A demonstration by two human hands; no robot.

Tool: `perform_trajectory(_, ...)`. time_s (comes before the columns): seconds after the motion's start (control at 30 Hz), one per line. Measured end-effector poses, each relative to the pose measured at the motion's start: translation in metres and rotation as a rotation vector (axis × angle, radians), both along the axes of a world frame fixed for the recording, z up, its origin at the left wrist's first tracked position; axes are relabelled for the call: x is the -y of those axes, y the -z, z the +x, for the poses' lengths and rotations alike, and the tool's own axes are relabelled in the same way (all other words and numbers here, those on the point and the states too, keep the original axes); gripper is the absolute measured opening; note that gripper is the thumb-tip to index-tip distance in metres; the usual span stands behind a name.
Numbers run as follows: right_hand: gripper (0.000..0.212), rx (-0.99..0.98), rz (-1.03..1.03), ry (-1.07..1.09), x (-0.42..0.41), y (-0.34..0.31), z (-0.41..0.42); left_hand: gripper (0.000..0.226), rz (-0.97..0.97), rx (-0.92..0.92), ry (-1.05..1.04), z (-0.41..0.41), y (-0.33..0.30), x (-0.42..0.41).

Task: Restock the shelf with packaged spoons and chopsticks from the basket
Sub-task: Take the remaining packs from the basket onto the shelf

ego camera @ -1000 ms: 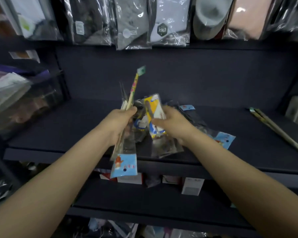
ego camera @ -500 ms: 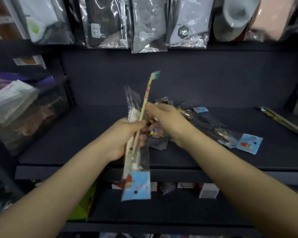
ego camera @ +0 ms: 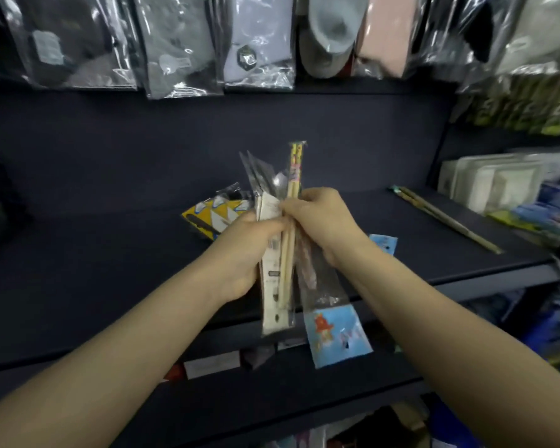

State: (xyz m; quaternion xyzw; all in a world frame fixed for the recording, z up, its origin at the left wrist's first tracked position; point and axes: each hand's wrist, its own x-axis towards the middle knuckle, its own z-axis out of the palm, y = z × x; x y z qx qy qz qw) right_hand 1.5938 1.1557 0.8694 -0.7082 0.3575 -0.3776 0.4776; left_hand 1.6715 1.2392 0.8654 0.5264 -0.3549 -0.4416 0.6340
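The head view looks down on a dark shelf [ego camera: 78, 270] with both forearms reaching over its front edge. No writing or brand can be read anywhere; the labels are too blurred.

Toward the back of the shelf, left of centre, lies one yellow packet [ego camera: 212, 215] printed with white triangles and a dark utensil shape.

The left hand [ego camera: 243, 253] curls its fingers round a fanned bundle of clear packets held upright above the front edge of the shelf. In front is a chopstick packet [ego camera: 283, 253] with two pale sticks, patterned yellow at the top, beside a white backing card [ego camera: 270, 286] with small dark marks. Behind it a spoon packet [ego camera: 277, 185] shows a metal bowl through the plastic.

The right hand [ego camera: 324, 221] pinches the same bundle from the other side, thumb and fingers closed on the packets. Below it hangs a clear packet with a light blue header card [ego camera: 335, 334] showing an orange cartoon figure. A second blue card [ego camera: 382, 244] peeps out behind the right wrist, lying on the shelf.

Near the right end of the shelf lies one loose pair of chopsticks [ego camera: 443, 218], set diagonally. Past that end sit white boxed goods [ego camera: 492, 182]. Bagged socks [ego camera: 259, 43] hang in a row above.
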Motion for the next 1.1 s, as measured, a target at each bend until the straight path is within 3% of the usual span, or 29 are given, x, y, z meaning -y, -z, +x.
perform_trajectory(0.13, 0.020, 0.038, 0.096, -0.031, 0.027, 0.003, -0.017, 0.021, 0.021, 0.105, -0.010, -0.022, 0.000, 0.024)
perform_trajectory(0.27, 0.012, 0.289, 0.374, -0.191, 0.046, 0.001, -0.041, 0.012, 0.011, 0.033, -0.050, -0.046, -0.004, 0.049)
perform_trajectory(0.33, 0.018, 0.335, 0.423, -0.237, 0.062, 0.003, -0.053, 0.014, 0.016, 0.167, -0.110, -0.053, -0.004, 0.059)
perform_trajectory(0.4, 0.019, 0.249, 0.344, -0.232, 0.076, 0.005, -0.061, 0.012, 0.038, 0.326, -0.192, -0.057, -0.006, 0.063)
perform_trajectory(0.5, 0.017, 0.118, 0.300, -0.223, 0.095, 0.007, -0.060, 0.008, 0.061, 0.359, -0.299, -0.053, -0.009, 0.059)
perform_trajectory(0.6, 0.018, -0.018, 0.279, -0.253, 0.104, 0.010, -0.043, 0.010, 0.090, 0.252, -0.397, -0.037, -0.010, 0.044)
perform_trajectory(0.83, 0.026, -0.415, -0.162, -0.054, 0.133, 0.020, -0.002, 0.006, 0.170, 0.013, -0.313, -0.020, 0.001, 0.020)
perform_trajectory(0.93, 0.034, -0.265, -0.198, -0.044, 0.119, 0.010, -0.012, 0.010, 0.158, -0.005, -0.275, -0.025, 0.003, 0.025)
perform_trajectory(1.0, 0.036, -0.094, 0.010, -0.237, 0.092, 0.004, -0.030, 0.004, 0.133, 0.013, -0.264, -0.035, 0.005, 0.033)
perform_trajectory(1.1, 0.023, -0.095, 0.090, -0.460, 0.068, 0.004, -0.057, 0.004, 0.071, 0.087, -0.234, -0.056, 0.006, 0.052)
